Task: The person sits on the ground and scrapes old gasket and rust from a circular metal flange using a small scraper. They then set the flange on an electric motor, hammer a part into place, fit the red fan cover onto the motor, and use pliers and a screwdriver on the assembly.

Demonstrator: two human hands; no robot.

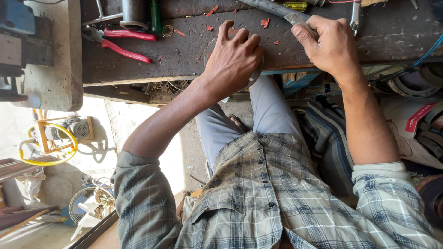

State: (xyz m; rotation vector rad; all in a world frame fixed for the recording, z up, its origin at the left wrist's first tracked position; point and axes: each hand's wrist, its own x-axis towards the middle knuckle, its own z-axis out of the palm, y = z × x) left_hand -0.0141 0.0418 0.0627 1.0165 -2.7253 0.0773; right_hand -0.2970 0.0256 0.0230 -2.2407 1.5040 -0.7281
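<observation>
Firmly, the left hand (pixel 235 57) pressed a round metal disc (pixel 256 74) flat at the counter's (pixel 138 69) near edge, keeping it from sliding, while the right hand (pixel 330 44) gripped a metal tool (pixel 295 19).

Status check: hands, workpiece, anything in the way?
Left hand pressed on round metal disc at bench edge. Right hand gripping metal tool. Red-handled pliers lie apart, left; red chips scattered nearby.

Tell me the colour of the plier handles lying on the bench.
Red: the pliers lie left of the left hand, seen in the head view.
</observation>
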